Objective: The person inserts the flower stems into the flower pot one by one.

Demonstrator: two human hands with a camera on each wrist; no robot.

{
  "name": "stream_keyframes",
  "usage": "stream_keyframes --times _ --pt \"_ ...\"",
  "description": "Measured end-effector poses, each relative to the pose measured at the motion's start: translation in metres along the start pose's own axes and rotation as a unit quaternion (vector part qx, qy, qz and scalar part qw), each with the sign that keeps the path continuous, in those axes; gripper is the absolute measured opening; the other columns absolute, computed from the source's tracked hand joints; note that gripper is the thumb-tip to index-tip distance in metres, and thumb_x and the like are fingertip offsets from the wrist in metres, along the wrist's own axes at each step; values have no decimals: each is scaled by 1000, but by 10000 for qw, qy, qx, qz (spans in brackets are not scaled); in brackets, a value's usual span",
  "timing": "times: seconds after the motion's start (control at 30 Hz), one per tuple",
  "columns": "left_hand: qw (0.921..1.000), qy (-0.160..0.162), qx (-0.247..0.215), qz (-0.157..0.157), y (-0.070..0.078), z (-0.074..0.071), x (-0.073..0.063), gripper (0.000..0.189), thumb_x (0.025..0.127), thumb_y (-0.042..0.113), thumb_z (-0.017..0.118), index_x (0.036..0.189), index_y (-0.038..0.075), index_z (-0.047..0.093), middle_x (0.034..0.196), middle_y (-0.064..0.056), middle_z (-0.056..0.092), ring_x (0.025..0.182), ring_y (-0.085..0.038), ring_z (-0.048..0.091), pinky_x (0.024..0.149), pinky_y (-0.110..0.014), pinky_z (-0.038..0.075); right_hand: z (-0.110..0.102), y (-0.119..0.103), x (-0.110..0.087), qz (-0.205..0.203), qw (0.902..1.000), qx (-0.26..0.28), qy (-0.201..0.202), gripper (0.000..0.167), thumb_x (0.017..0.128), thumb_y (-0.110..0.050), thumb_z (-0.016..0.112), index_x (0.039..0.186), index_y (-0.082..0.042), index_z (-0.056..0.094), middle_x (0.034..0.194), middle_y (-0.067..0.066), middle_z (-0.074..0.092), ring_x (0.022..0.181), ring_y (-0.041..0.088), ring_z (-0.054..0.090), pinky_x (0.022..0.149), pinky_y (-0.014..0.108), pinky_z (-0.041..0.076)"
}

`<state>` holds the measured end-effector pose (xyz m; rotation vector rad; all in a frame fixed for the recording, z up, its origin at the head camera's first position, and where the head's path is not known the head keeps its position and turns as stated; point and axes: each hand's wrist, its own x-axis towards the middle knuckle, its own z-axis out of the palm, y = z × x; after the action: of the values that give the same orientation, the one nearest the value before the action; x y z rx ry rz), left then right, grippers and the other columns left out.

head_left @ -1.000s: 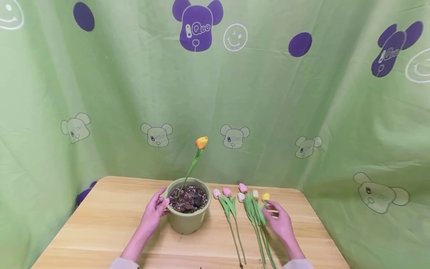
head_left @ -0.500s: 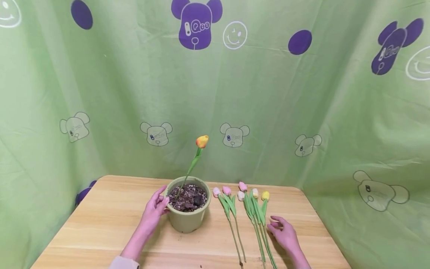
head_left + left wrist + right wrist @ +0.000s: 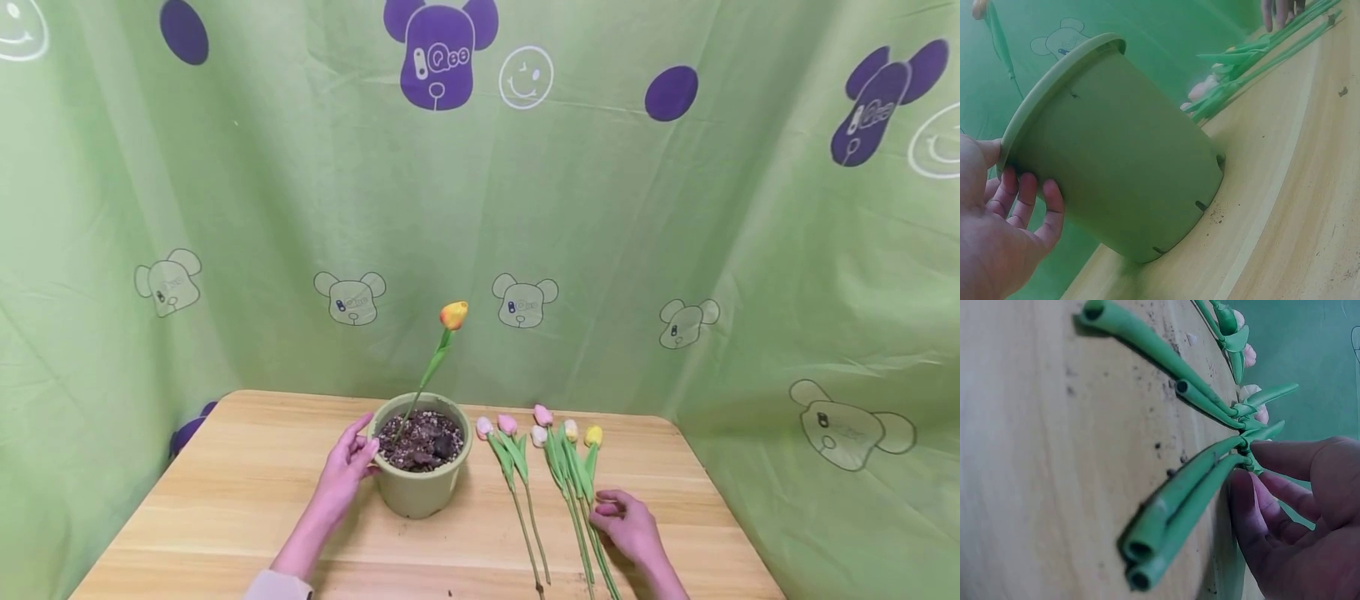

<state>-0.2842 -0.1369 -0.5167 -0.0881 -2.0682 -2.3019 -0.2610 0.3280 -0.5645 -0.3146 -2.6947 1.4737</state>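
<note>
My left hand [image 3: 347, 471] grips the near-left rim of a green flowerpot [image 3: 416, 497]; its thumb lies on the rim and its fingers curl beneath it, as the left wrist view [image 3: 1094, 156] confirms. Dark soil fills the pot, and one orange-yellow tulip [image 3: 453, 316] stands tilted in it. At the right, my right hand [image 3: 630, 525] is at the stem of a yellow tulip [image 3: 593, 436] lying on the table. In the right wrist view its thumb and index fingertip [image 3: 1242, 481] pinch around that stem, close below the leaves.
Beside the yellow tulip lie pink and whitish tulips [image 3: 543, 415], stems toward me. Two pink tulips [image 3: 507, 426] lie nearer the pot. The wooden table [image 3: 225, 500] bears some soil crumbs. A green printed curtain [image 3: 600, 208] surrounds the table's back and sides.
My right hand has come down from the yellow tulip's leaves, swung out to the right, then back left against its stem. My left hand keeps its hold on the flowerpot.
</note>
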Motion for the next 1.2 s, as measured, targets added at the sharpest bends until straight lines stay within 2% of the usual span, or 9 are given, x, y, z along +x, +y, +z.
stream_keyframes --times 0.23,0.47,0.67,0.93,1.2 --pt "10000 32 17 27 -2 1 1 58 106 6 52 160 10 34 110 -12 56 95 -13 61 89 -26 62 2 0 -1 -13 10000 64 1 43 82 4 77 123 10 64 104 20 71 83 20 68 64 29 65" --pt "9999 61 78 83 -6 0 1 58 106 6 52 160 8 34 109 -12 56 94 -14 61 88 -26 63 1 -2 -3 37 9999 -113 96 38 80 9 76 117 12 66 92 14 72 70 20 68 57 29 64" --pt "9999 63 25 111 -5 0 2 57 106 6 53 160 10 34 111 -12 56 96 -15 62 89 -27 63 2 -3 1 172 9993 -301 127 35 81 6 74 114 11 67 89 13 72 69 19 67 59 29 64" --pt "10000 52 -6 84 -3 0 1 57 106 6 51 160 9 33 111 -13 55 96 -14 61 90 -27 62 -1 -2 1 477 9984 -133 288 26 81 3 73 106 10 70 86 12 72 66 18 66 57 29 63" --pt "9999 39 -39 122 -3 0 1 57 106 7 52 160 9 34 111 -12 55 94 -13 61 89 -27 63 -8 -3 0 553 9977 -173 363 17 85 -3 73 99 7 73 79 9 72 61 17 64 52 28 60"
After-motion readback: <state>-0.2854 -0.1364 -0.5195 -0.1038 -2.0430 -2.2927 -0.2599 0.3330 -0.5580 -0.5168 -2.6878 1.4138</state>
